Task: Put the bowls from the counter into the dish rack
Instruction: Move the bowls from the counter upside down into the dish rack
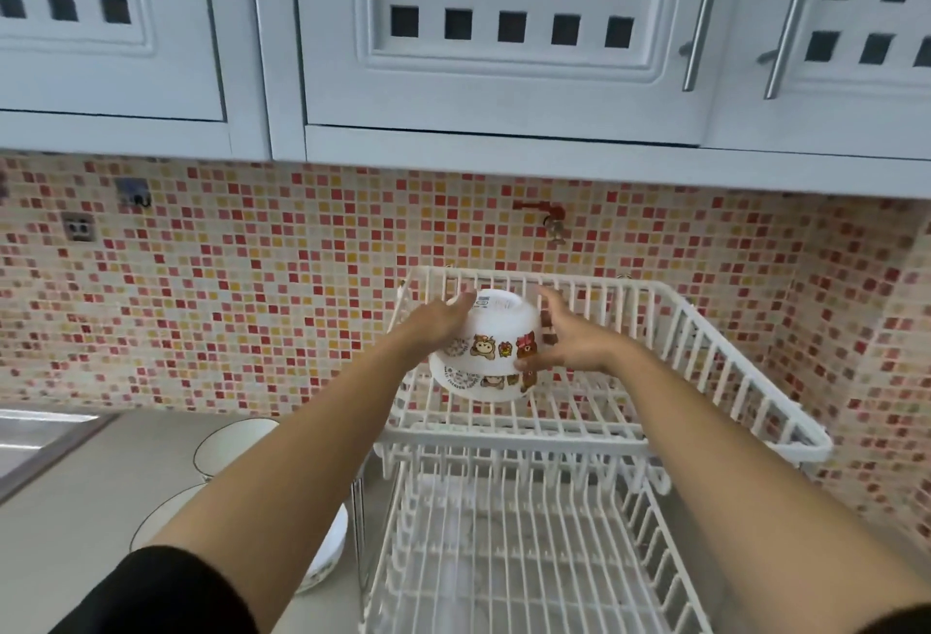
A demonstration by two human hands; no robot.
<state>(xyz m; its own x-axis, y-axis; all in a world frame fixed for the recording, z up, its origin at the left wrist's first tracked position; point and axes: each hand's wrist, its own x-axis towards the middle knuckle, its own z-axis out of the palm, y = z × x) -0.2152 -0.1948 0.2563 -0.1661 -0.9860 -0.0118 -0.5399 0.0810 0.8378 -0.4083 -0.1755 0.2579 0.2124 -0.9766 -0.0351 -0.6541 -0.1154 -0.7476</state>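
Observation:
A white bowl with cartoon animal prints (496,331) is upside down on top of a second printed bowl (478,384) in the upper tier of the white wire dish rack (705,361). My left hand (443,318) grips the top bowl's left side and my right hand (567,334) holds its right side. Two white bowls with dark rims stand on the counter left of the rack, one further back (231,444) and one nearer (327,543), the nearer mostly hidden by my left forearm.
The rack's lower tier (504,558) holds nothing visible. A steel sink edge (35,437) lies at the far left. White cabinets (504,54) hang overhead above a mosaic tile wall with a red tap (541,213).

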